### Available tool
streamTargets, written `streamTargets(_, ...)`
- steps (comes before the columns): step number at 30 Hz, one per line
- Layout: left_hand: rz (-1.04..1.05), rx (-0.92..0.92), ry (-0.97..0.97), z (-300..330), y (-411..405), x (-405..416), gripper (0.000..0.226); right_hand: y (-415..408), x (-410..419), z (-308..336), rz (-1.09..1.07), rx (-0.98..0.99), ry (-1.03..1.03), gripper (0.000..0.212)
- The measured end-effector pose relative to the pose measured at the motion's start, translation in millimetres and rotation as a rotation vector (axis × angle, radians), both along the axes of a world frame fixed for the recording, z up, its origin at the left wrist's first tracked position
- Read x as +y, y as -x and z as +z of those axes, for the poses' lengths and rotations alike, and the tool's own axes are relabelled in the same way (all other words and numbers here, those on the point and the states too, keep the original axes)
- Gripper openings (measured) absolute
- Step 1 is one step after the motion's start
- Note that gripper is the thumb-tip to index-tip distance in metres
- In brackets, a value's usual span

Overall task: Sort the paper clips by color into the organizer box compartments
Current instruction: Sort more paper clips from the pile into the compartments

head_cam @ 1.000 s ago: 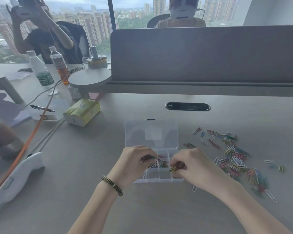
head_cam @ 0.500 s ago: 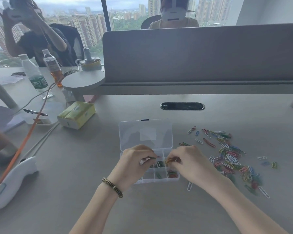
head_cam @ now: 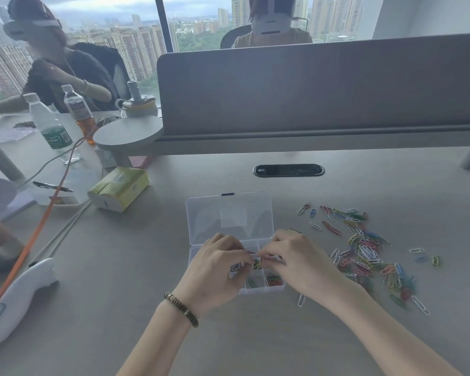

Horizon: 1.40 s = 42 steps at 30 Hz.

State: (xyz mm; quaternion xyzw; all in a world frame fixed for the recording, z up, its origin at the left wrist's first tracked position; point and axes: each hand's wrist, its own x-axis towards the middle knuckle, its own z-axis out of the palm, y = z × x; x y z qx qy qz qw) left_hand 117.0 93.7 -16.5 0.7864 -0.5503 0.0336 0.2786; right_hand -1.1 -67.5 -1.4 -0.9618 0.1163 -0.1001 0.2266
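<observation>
Fingertips of my left hand (head_cam: 215, 267) and right hand (head_cam: 296, 260) meet, pinched together on paper clips (head_cam: 257, 263) over the organizer box (head_cam: 229, 221); their direction I cannot tell. Box's long axis runs left-right, lid open away from me. Loose clip pile (head_cam: 364, 253) lies right.

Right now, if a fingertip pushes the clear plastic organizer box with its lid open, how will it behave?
The clear plastic organizer box looks thin-walled and holds only a few paper clips, so it is probably light and would slide on the smooth grey desk. The open lid lies back behind it, so a push there may flex or flap it. Tipping seems unlikely: it sits low and flat.
</observation>
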Motion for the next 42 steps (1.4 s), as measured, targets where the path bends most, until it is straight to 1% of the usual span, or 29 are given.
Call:
streamTargets(2,-0.005,-0.029,-0.019,-2,0,1,0.010,-2,0,-2,0.002,0.013,0.016,0.015)
streamTargets(5,-0.016,-0.042,-0.024,-2,0,2,0.011,-4,-1,-1,-0.011,0.023,-0.018,0.007)
streamTargets(12,0.006,-0.045,-0.046,-2,1,4,0.013,1,-8,3,-0.106,0.016,-0.147,0.004)
streamTargets(16,0.012,-0.059,-0.055,-1,1,4,0.014,2,-7,1,-0.058,0.047,-0.098,0.018)
streamTargets(18,0.012,-0.062,-0.059,0,2,5,0.013,1,-6,-1,-0.037,0.044,-0.060,0.022)
streamTargets(24,0.127,-0.041,-0.064,6,-8,18,0.017,0,-6,-4,-0.040,-0.017,-0.047,0.015)
streamTargets(28,0.072,-0.078,-0.086,10,-5,24,0.025,1,-6,-1,0.027,0.058,0.007,0.025)
streamTargets(30,0.048,-0.097,-0.083,9,-5,23,0.029,3,-8,-3,0.027,0.068,0.043,0.031)
streamTargets(33,0.035,-0.069,-0.065,7,-5,24,0.032,2,-8,-5,0.018,0.012,0.018,0.022)
streamTargets(37,0.010,-0.042,-0.047,9,-1,25,0.024,-1,-7,-4,0.010,-0.040,-0.071,0.018)
streamTargets(40,0.013,-0.018,-0.018,12,1,24,0.021,0,-7,-4,0.032,-0.071,-0.033,0.013)
streamTargets(42,0.028,-0.014,0.002,13,0,24,0.022,2,-8,-4,0.052,-0.050,0.004,0.015)
